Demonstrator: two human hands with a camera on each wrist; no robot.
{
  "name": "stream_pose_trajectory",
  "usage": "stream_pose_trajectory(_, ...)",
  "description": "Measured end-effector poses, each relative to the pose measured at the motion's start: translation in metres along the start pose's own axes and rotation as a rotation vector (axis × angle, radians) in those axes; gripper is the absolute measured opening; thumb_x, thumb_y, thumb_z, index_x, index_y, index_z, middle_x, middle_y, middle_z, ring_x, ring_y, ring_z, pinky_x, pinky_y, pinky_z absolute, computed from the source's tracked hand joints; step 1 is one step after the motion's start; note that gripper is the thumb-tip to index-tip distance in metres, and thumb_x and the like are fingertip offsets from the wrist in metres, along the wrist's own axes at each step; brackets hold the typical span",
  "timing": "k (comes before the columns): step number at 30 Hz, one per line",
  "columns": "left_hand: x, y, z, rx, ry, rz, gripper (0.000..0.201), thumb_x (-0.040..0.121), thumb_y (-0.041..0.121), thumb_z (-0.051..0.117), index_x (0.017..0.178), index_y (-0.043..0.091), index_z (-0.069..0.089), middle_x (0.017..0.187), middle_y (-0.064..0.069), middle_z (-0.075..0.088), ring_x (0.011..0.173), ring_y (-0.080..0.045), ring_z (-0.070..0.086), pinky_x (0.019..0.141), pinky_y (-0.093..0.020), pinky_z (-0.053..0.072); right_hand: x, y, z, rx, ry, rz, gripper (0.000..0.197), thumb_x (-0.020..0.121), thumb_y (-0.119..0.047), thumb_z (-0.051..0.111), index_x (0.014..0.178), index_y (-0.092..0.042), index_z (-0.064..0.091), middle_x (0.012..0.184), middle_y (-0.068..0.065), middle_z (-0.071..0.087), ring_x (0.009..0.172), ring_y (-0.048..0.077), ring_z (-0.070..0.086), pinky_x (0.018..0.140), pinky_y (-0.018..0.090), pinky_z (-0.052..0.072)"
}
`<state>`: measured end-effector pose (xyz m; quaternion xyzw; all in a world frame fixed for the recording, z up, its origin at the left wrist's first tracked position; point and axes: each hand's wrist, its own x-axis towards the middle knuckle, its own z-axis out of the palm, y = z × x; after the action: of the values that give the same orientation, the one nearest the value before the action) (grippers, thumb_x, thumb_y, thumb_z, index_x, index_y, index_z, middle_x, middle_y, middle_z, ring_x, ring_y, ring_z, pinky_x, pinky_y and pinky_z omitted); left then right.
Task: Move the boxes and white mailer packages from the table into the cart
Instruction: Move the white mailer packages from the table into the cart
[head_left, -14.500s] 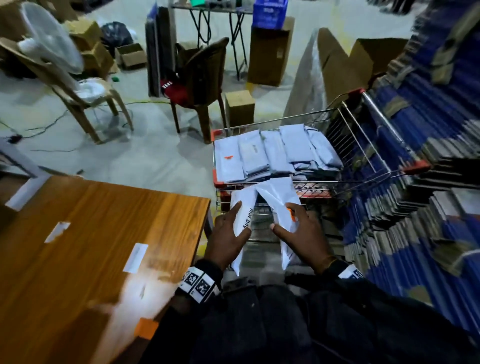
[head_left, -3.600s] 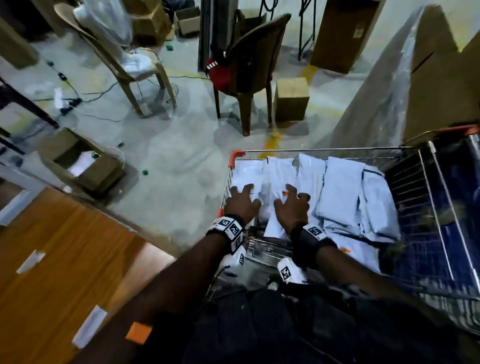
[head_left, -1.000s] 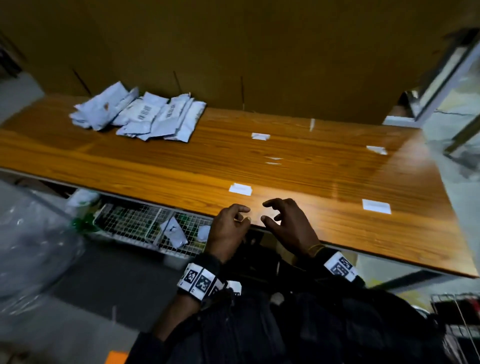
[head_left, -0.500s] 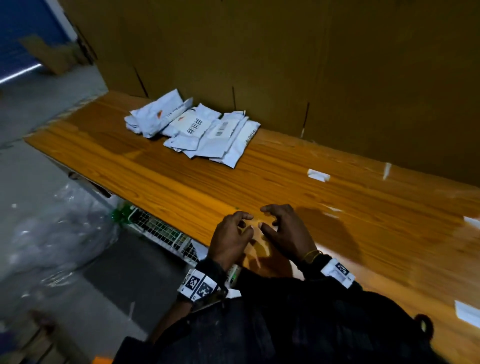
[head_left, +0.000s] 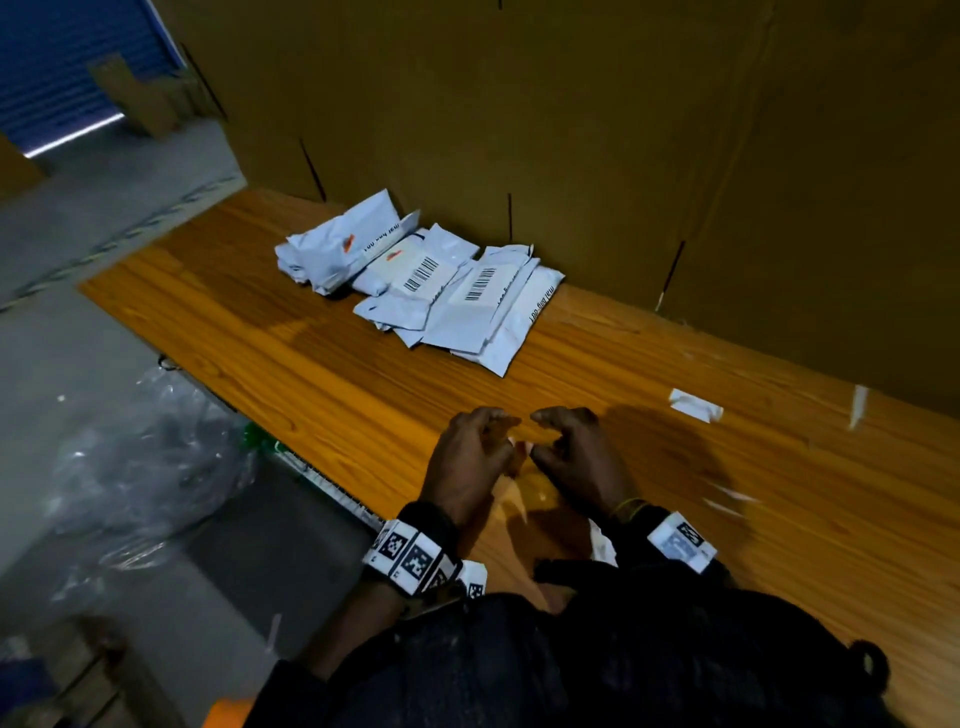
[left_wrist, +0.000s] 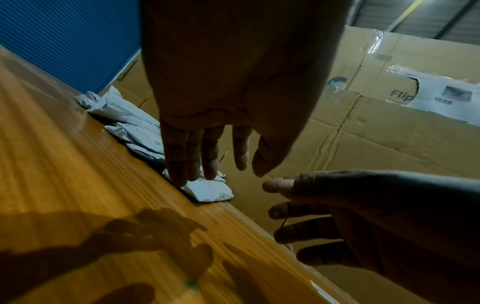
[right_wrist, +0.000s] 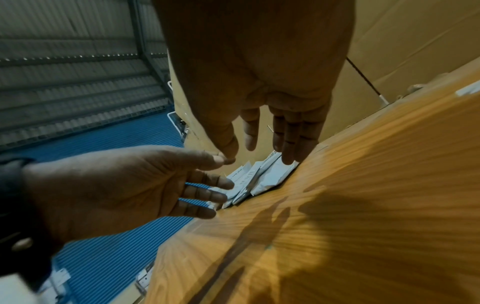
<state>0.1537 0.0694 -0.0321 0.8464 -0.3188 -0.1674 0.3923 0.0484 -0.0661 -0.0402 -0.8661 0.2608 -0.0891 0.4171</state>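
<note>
mailers (head_left: 421, 280) nearer than before | left hand (head_left: 467, 457), right hand (head_left: 576, 457): grip apart, empty, above table (head_left: 311, 364)

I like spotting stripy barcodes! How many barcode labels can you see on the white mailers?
2: one barcode label mid-pile, another barcode label just right of it. Others may be hidden underneath.

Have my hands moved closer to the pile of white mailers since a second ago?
Yes. Both the left hand and right hand have advanced from the wooden table's near edge toward the white mailers, not touching them.
</note>
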Motion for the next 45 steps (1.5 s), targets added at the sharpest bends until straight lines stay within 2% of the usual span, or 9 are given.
stream_pose_trajectory(4,0.036,-0.007,-0.015,0.037,0.016,0.026,0.041,0.09,0.026,0.065,0.129,0.031,0.055,0.131,-0.001,0.051,0.12,-0.016,0.049,0.09,-0.021,0.038,0.024,-0.006,0.007,-0.021,0.019,0.032,0.043,0.086,-0.03,0.068,0.128,-0.027,0.057,0.124,0.007,0.052,0.096,0.021,0.063,0.091,0.035,0.05)
stream_pose_trajectory(13,0.127,-0.035,-0.056,0.036,0.019,0.101,0.054,0.087,0.024,0.068,0.137,0.022,0.049,0.135,-0.005,0.05,0.13,-0.019,0.041,0.1,-0.02,0.032,0.088,-0.028,0.037,-0.045,0.061,0.107,0.052,0.086,-0.025,0.067,0.135,-0.021,0.052,0.129,0.012,0.048,0.115,0.03,0.054,0.099,0.04,0.044)
stream_pose_trajectory(21,0.199,-0.065,-0.067,0.003,-0.072,0.138,0.062,0.095,0.04,0.058,0.149,0.022,0.032,0.144,-0.009,0.039,0.134,-0.023,0.037,0.107,-0.028,0.032,0.122,-0.047,0.069,-0.017,0.18,0.202,0.054,0.09,-0.022,0.066,0.14,-0.025,0.046,0.135,0.008,0.044,0.12,0.024,0.05,0.096,0.025,0.039)
stream_pose_trajectory(27,0.262,-0.048,-0.047,0.14,-0.276,0.013,0.079,0.093,0.057,0.049,0.155,0.033,0.007,0.157,-0.017,0.016,0.145,-0.038,0.019,0.116,-0.054,0.022,0.128,-0.053,0.082,-0.008,0.276,0.24,0.055,0.09,-0.017,0.065,0.141,-0.023,0.046,0.127,0.01,0.048,0.116,0.024,0.051,0.091,0.021,0.037)
stream_pose_trajectory(31,0.288,-0.036,-0.038,0.264,-0.381,-0.098,0.09,0.088,0.068,0.047,0.154,0.036,-0.005,0.161,-0.021,-0.001,0.144,-0.049,0.009,0.113,-0.064,0.018,0.139,-0.056,0.079,-0.041,0.331,0.244,0.052,0.093,-0.026,0.062,0.141,-0.023,0.045,0.126,0.009,0.049,0.112,0.023,0.053,0.086,0.025,0.041)
stream_pose_trajectory(36,0.306,-0.037,-0.037,0.401,-0.366,-0.06,0.089,0.086,0.057,0.056,0.153,0.038,0.001,0.152,-0.025,0.021,0.138,-0.045,0.024,0.106,-0.057,0.029,0.163,-0.055,0.074,-0.108,0.351,0.279,0.052,0.094,-0.027,0.059,0.143,-0.024,0.041,0.129,0.012,0.049,0.113,0.027,0.054,0.089,0.029,0.042)
stream_pose_trajectory(39,0.314,-0.048,-0.048,0.267,-0.341,-0.039,0.083,0.087,0.047,0.058,0.153,0.039,0.008,0.144,-0.024,0.033,0.13,-0.044,0.036,0.104,-0.049,0.034,0.181,-0.05,0.072,-0.161,0.376,0.276,0.052,0.095,-0.03,0.058,0.143,-0.021,0.041,0.128,0.013,0.049,0.117,0.028,0.049,0.093,0.028,0.038)
stream_pose_trajectory(42,0.312,-0.063,-0.064,0.023,-0.263,-0.045,0.078,0.086,0.038,0.063,0.152,0.037,0.02,0.14,-0.023,0.041,0.124,-0.042,0.046,0.103,-0.043,0.037,0.201,-0.049,0.071,-0.196,0.392,0.317,0.057,0.093,-0.036,0.057,0.145,-0.027,0.038,0.135,0.014,0.043,0.123,0.033,0.046,0.098,0.041,0.043)
stream_pose_trajectory(45,0.306,-0.072,-0.079,0.033,-0.183,0.002,0.076,0.086,0.037,0.064,0.151,0.038,0.024,0.137,-0.021,0.04,0.123,-0.041,0.045,0.102,-0.044,0.037,0.222,-0.06,0.068,-0.339,0.375,0.378,0.062,0.091,-0.041,0.057,0.148,-0.031,0.033,0.147,0.016,0.032,0.127,0.038,0.042,0.098,0.047,0.044)
